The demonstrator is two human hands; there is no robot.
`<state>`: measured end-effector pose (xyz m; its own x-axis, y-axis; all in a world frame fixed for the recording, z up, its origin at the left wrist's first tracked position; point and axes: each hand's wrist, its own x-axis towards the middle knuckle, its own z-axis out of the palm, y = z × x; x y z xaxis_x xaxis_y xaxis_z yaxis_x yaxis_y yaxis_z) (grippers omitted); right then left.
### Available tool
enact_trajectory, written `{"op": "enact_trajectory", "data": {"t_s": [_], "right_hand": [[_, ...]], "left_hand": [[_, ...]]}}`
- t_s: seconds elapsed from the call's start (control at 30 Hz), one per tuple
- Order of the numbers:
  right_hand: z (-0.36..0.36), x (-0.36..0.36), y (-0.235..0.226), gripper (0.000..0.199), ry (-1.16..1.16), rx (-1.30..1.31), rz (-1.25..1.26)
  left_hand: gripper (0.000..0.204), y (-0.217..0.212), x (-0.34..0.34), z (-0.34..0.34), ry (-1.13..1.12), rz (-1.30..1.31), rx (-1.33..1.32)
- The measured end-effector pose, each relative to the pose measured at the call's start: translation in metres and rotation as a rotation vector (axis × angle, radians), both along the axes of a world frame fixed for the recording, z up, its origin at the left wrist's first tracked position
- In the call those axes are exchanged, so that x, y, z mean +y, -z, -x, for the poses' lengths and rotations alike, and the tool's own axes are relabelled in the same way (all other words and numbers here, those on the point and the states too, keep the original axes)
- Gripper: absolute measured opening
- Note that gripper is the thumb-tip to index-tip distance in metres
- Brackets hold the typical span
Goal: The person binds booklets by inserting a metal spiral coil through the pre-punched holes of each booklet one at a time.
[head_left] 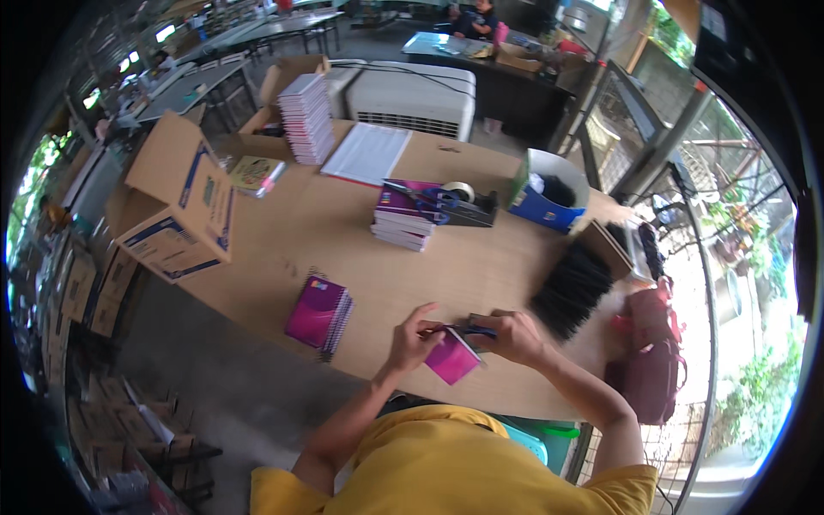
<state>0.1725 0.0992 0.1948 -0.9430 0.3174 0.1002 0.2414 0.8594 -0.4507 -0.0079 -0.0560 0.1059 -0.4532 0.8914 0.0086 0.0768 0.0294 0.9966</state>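
My left hand [416,339] is closed on the upper edge of a small magenta notebook [452,359], which hangs tilted near the table's front edge. In my right hand [515,337] is a dark blue-handled hand tool [479,331], its jaws at the notebook's upper right corner; its exact kind is too small to tell. Left of my hands lies a stack of purple spiral notebooks [316,311], coils facing right. Farther off, another stack of purple-covered notebooks [402,225] bears blue-handled scissors [421,199], beside a black tape dispenser [472,210].
An open cardboard box [184,206] stands at the table's left end, near a tall notebook stack [306,120]. A bundle of thin black coils [571,292] and a blue bin [549,210] are at the right. Pinkish bags [648,378] sit by the right edge. One person [477,21] sits far behind.
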Motion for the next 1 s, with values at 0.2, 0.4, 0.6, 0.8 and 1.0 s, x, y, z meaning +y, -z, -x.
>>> {"op": "enact_trajectory", "data": {"t_s": [0.2,0.4,0.6,0.8,1.0], "right_hand": [[-0.01,-0.017,0.003,0.033,0.308,0.213,0.191],[-0.094,0.0,0.08,0.033,0.8,0.215,0.049],[-0.147,-0.017,0.161,0.043,0.965,0.082,-0.197],[-0.163,-0.022,0.186,0.053,0.931,0.057,-0.269],[-0.133,-0.015,0.17,0.059,0.965,0.164,-0.477]], "left_hand": [[0.041,-0.01,-0.035,0.019,-0.171,-0.035,0.263],[0.035,-0.04,-0.117,0.115,-0.755,-0.153,0.145],[0.041,-0.019,-0.136,0.134,-0.917,0.246,0.487],[0.048,-0.011,-0.146,0.137,-0.846,0.585,0.759],[0.048,-0.02,-0.146,0.136,-0.849,0.487,0.758]]}}
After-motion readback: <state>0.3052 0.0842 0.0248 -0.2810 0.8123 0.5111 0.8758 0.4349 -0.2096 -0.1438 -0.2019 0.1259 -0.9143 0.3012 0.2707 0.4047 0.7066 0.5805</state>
